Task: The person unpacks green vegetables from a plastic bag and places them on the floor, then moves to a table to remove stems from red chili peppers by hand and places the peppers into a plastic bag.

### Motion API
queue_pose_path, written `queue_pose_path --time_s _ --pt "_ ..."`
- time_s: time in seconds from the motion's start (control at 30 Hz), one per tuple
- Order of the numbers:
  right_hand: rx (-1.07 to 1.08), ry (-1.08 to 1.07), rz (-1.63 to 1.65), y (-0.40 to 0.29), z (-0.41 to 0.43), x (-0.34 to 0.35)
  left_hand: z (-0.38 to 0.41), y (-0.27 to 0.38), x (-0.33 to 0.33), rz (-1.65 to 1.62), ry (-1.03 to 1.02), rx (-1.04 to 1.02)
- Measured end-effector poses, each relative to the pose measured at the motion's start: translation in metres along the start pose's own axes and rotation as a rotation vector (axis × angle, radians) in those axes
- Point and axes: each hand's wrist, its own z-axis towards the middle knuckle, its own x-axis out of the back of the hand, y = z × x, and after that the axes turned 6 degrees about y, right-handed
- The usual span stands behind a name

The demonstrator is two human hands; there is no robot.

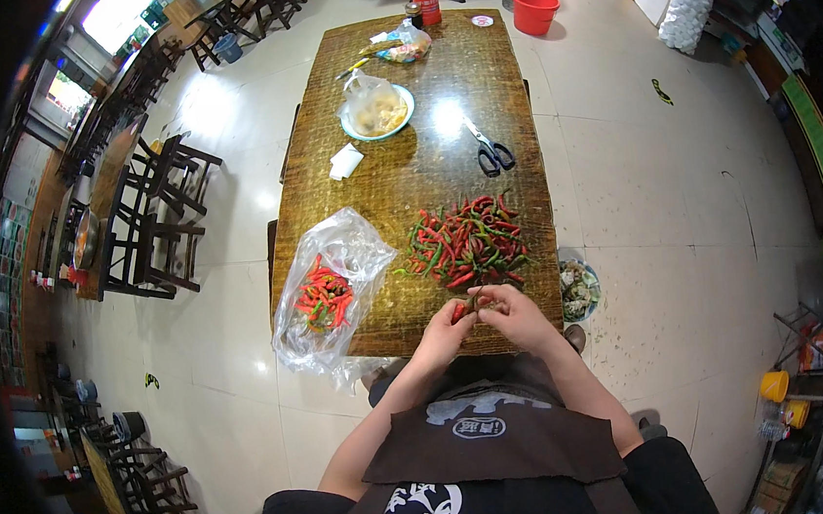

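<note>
My left hand (446, 329) holds a red and dark chili pepper (458, 313) near the table's front edge. The fingers of my right hand (513, 314) pinch the pepper's stem end, close against the left fingertips. Just beyond both hands lies a heap of red and green chili peppers (465, 241). To the left, a clear plastic bag (369, 253) lies spread with its mouth open. Several mostly red chili peppers (324, 294) rest in it, and part of the bag hangs over the table's edge.
Scissors with dark handles (494, 156) lie past the heap on the wooden table (390, 185). Farther back are a folded white tissue (346, 161), a bowl (410, 110) with a plastic bag in it, and another bag (409, 43). A basin of scraps (580, 288) stands on the floor at right.
</note>
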Motion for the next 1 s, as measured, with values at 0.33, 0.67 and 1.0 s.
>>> queue_pose_path --time_s 0.33,0.67,1.0 --pt "-0.071 -0.035 0.322 -0.003 0.001 -0.007 -0.027 0.03 0.003 0.235 -0.102 -0.054" --pt "-0.382 -0.23 0.775 -0.011 -0.017 0.002 -0.033 0.048 0.02 0.209 -0.371 0.006" --pt "-0.015 0.121 0.133 -0.012 -0.03 0.018 -0.031 0.052 0.01 0.346 -0.212 -0.046"
